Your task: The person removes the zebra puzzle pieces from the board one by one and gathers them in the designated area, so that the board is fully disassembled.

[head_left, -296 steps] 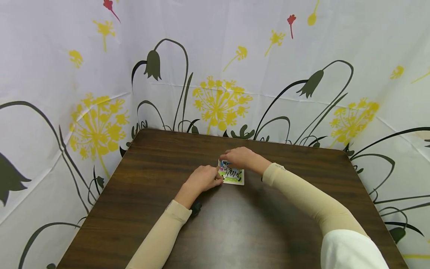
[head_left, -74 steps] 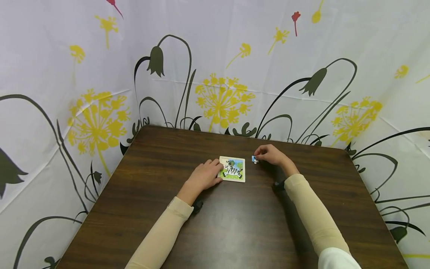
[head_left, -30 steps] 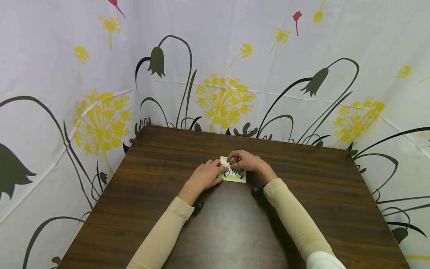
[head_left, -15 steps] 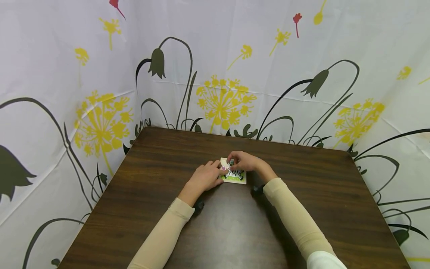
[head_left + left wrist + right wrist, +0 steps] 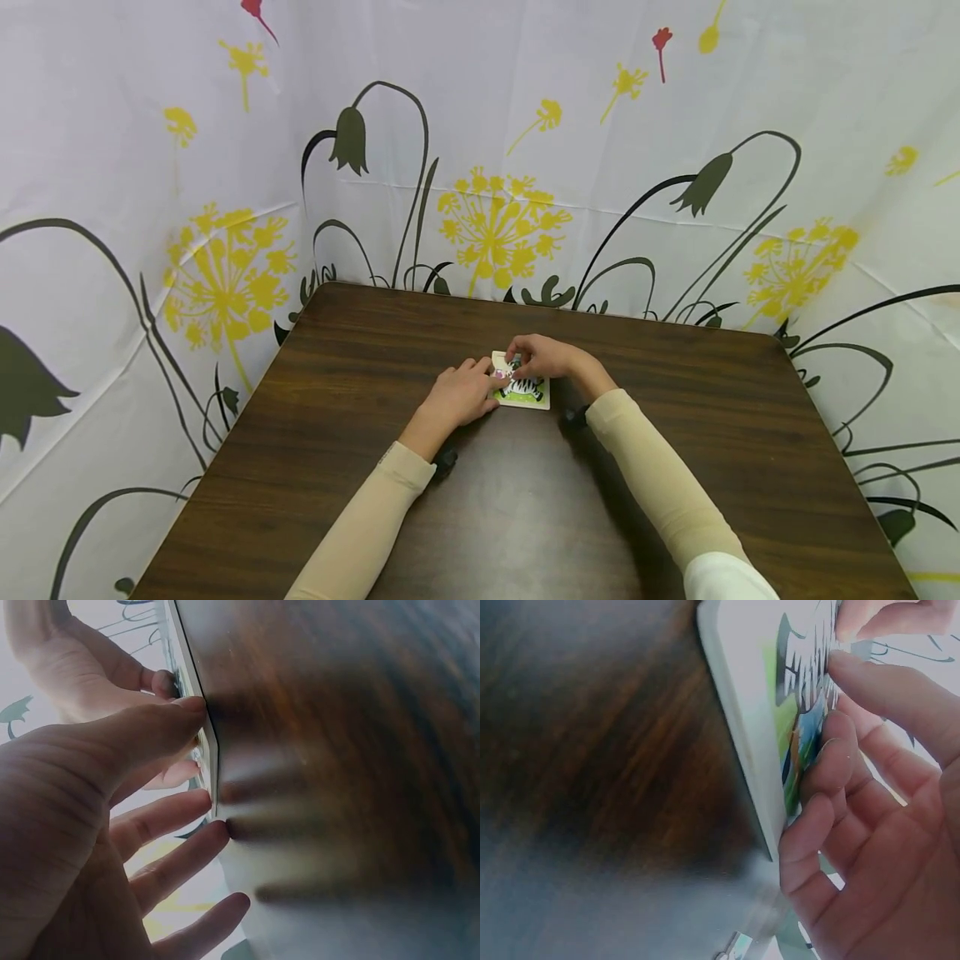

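A small square zebra jigsaw puzzle (image 5: 522, 400) with a cream frame lies on the table; its upper-left corner is bare cream. My left hand (image 5: 457, 394) holds it at the left side, thumb at the near edge, index finger reaching over the picture. In the left wrist view the left thumb (image 5: 169, 724) lies along the frame's edge, with other fingertips by the corner and on the table. Over the zebra's head is my right hand (image 5: 547, 357), thumb and index finger pinching at a puzzle piece there, mostly hidden. Its other fingers (image 5: 806, 832) rest curled on the puzzle's far side.
A loose puzzle piece (image 5: 740, 946) lies on the table beyond the puzzle, hidden behind the right hand in the head view. The dark wooden table (image 5: 375, 333) meets a flower-printed cloth (image 5: 480, 125) at the back and sides.
Earlier the right hand was at a loose blue piece right of the puzzle; it then moved left over the zebra's head. In the last second both hands have stayed nearly still.
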The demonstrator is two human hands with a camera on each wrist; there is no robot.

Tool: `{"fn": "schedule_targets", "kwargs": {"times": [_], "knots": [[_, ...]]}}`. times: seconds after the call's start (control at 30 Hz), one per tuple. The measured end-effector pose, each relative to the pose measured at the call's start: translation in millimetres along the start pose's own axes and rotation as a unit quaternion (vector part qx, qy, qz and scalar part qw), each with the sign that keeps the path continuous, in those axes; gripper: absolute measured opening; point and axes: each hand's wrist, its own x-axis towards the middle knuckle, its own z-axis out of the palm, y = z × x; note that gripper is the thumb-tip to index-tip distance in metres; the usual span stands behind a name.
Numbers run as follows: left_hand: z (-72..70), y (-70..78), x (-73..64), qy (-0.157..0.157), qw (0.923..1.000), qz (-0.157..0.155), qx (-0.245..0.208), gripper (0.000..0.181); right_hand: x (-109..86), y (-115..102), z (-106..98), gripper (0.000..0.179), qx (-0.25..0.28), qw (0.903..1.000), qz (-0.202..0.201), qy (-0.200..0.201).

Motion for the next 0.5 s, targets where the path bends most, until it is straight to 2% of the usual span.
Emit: {"fn": "schedule_targets", "kwargs": {"times": [0.3,0.5], "knots": [[0.9,-0.6,-0.4,0.0,1.0,-0.005,-0.004,0.05,2.6,-2.7,-2.2,0.028,0.01,0.9998,0.0,-0.018],[2.2,-2.5,-0.1,-0.004,1.0,0.001,0.004,0.05,1.7,-2.3,-1.0,0.027,0.011,0.9998,-0.013,-0.008]]}}
